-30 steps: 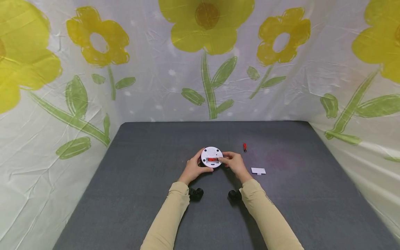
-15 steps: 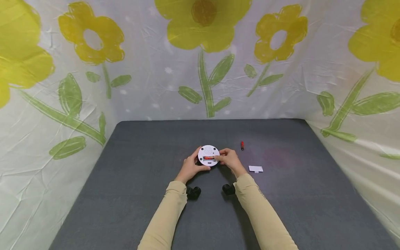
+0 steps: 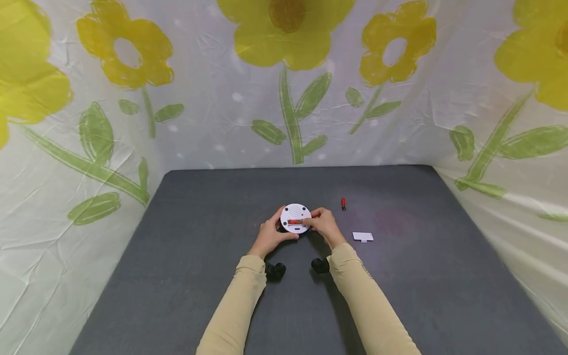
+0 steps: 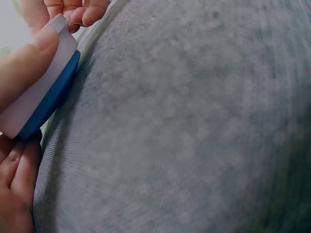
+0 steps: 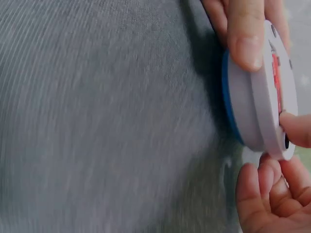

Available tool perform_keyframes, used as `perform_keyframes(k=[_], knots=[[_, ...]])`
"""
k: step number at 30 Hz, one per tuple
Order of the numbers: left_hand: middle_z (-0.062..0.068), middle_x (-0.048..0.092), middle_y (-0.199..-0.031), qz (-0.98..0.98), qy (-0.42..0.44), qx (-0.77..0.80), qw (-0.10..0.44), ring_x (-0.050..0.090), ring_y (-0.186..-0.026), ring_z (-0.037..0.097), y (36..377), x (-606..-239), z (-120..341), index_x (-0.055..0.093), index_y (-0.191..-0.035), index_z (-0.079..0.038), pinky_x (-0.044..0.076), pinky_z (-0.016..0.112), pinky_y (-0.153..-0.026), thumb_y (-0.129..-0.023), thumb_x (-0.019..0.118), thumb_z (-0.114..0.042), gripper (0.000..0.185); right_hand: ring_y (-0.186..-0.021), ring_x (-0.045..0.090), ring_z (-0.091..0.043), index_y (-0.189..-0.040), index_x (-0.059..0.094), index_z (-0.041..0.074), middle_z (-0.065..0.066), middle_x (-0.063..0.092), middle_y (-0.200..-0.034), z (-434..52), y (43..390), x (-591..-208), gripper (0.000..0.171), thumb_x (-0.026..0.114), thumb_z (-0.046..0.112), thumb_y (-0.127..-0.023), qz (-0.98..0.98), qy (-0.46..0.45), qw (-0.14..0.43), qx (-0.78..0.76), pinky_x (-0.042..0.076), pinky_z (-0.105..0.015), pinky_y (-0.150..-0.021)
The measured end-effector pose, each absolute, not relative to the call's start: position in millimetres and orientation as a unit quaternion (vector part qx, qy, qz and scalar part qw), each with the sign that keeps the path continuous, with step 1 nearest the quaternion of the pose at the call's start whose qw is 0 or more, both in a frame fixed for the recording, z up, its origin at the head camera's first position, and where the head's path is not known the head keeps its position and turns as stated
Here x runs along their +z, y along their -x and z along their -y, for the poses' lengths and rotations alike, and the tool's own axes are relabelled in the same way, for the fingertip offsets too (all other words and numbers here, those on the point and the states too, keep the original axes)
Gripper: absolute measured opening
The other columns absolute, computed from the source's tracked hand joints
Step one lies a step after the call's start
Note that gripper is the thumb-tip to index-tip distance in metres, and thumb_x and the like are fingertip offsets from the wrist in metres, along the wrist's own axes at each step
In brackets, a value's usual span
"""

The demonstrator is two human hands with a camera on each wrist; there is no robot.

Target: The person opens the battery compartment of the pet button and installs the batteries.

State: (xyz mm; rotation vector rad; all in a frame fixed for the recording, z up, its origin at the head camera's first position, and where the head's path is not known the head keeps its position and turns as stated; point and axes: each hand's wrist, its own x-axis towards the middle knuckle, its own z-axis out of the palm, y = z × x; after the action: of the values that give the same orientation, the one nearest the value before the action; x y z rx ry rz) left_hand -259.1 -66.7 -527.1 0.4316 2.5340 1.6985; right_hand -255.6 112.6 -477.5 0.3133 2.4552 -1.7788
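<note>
A round white device (image 3: 296, 210) with a blue rim lies tilted toward me, its underside up. That underside carries speaker holes, dark feet and an open battery compartment holding at least one red battery (image 3: 295, 222). My left hand (image 3: 269, 236) grips the device from the left; its thumb (image 5: 247, 43) lies along the near edge. On the other side is my right hand (image 3: 325, 225). Its thumb (image 5: 297, 129) presses at the battery's right end, with curled fingers (image 5: 272, 184) against the rim. The left wrist view shows only the device's side, so the compartment is hidden there.
A loose red battery (image 3: 343, 204) lies on the dark grey table (image 3: 213, 217), to the right and beyond the right hand. Closer in lies a white battery cover (image 3: 363, 236) with a small tab. A flower-printed curtain (image 3: 208, 98) stands behind the table.
Both hands stay at the device, the right thumb still at the battery's end. The right forearm has shifted slightly inward. The whole head view has drifted a little; the loose battery and cover stay put.
</note>
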Motion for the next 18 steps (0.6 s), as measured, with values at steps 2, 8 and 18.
perform_keyframes(k=[2,8,18], knots=[[0.008,0.041,-0.140,-0.825,-0.138,0.548,0.030,0.043,-0.123,0.016,259.3,-525.0,68.8,0.031,-0.146,-0.013,0.040,0.037,-0.096,-0.065,0.085,-0.028,0.099,-0.065,0.052,-0.015,-0.096,0.057,-0.006,-0.009,0.054,-0.081,-109.8,255.7,-476.5,0.025,0.071,0.003,-0.078,-0.801,-0.103,0.052,-0.587,0.048,-0.023,-0.057],[0.009,0.041,-0.140,-0.823,-0.141,0.550,0.028,0.044,-0.122,0.016,260.6,-525.5,69.6,0.030,-0.146,-0.012,0.041,0.036,-0.095,-0.066,0.085,-0.027,0.099,-0.060,0.049,-0.012,-0.095,0.057,-0.006,-0.008,0.053,-0.077,-107.5,254.3,-476.3,0.024,0.071,0.002,-0.077,-0.807,-0.090,0.035,-0.582,0.044,-0.020,-0.052],[0.010,0.039,-0.141,-0.819,-0.144,0.555,0.033,0.043,-0.123,0.017,262.3,-528.5,69.9,0.030,-0.146,-0.013,0.039,0.037,-0.096,-0.064,0.086,-0.028,0.100,-0.062,0.052,-0.012,-0.096,0.060,-0.005,-0.006,0.057,-0.077,-110.6,250.3,-481.5,0.024,0.072,0.005,-0.078,-0.809,-0.083,0.014,-0.582,0.044,-0.019,-0.054]])
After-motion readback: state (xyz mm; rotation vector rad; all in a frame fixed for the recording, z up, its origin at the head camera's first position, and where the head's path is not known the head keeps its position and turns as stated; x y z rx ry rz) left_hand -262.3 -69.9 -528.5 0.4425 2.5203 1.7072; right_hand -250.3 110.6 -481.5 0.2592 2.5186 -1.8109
